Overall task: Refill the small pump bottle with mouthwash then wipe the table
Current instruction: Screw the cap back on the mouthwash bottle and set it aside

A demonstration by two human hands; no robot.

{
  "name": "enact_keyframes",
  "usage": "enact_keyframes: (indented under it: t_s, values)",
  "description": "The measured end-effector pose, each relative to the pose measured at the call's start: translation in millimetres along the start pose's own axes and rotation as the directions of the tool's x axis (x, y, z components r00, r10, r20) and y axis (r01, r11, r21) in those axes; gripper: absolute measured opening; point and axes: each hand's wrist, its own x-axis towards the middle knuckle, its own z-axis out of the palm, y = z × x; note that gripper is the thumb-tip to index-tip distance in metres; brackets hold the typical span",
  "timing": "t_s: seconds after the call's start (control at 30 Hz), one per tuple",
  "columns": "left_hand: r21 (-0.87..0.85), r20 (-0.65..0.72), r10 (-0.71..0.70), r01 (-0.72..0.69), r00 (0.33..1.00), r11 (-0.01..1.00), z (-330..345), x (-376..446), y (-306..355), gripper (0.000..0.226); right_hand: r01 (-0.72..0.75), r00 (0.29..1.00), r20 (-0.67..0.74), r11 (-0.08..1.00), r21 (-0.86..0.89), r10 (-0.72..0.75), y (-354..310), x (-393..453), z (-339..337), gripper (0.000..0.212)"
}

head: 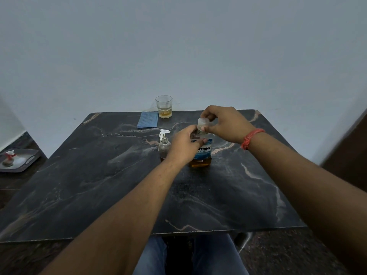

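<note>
Mouthwash btl [202,153] is steadied by left hand [183,144]; cap [203,124] is gripped by right hand [224,124]. Uncapping underway; next, careful pour into pump btl [164,147] needed.

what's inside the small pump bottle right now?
The pump bottle is open; dark liquid shows at its base, but the left hand covers part of it, hiding the exact level. Pump sits behind it.
</note>
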Motion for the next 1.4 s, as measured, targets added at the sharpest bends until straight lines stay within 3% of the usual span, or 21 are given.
enact_keyframes:
  t_s: [0.23, 0.33, 0.43, 0.67, 0.9, 1.17, 1.4]
  values:
    - [-0.018, -0.005, -0.007, 0.007, 1.0, 1.0, 0, 0, 0, 0.034, 0.023, 0.999, -0.015, 0.964, -0.265, -0.028, -3, 4, -3, 0.038]
    - [-0.02, 0.002, -0.011, 0.011, 1.0, 1.0, 0, 0, 0, 0.038, 0.058, 0.998, 0.007, 0.976, -0.21, -0.058, 0, 4, -12, 0.031]
    - [-0.039, 0.001, -0.011, 0.011, 1.0, 0.999, 1, 1, -2, 0.037, 0.151, 0.982, 0.131, 0.983, -0.104, -0.136, -1, 2, -13, 0.039]
    - [-0.041, 0.005, -0.018, 0.018, 1.0, 0.999, 0, 1, -2, 0.034, 0.136, 0.991, 0.056, 0.951, -0.278, -0.125, -1, 9, -4, 0.028]
    - [-0.054, 0.007, -0.037, 0.037, 0.999, 0.998, 1, 1, -3, 0.037, 0.187, 0.975, 0.17, 0.949, -0.254, -0.147, -3, 11, -7, 0.032]
    - [-0.057, 0.0, -0.037, 0.037, 0.999, 0.998, 1, 0, -1, 0.038, 0.143, 0.988, 0.098, 0.94, -0.311, -0.118, -5, 14, -3, 0.02]
    - [-0.062, -0.013, -0.046, 0.045, 0.999, 0.997, 2, 0, -3, 0.035, 0.061, 0.997, 0.06, 0.951, -0.303, -0.045, -5, 11, 4, 0.03]
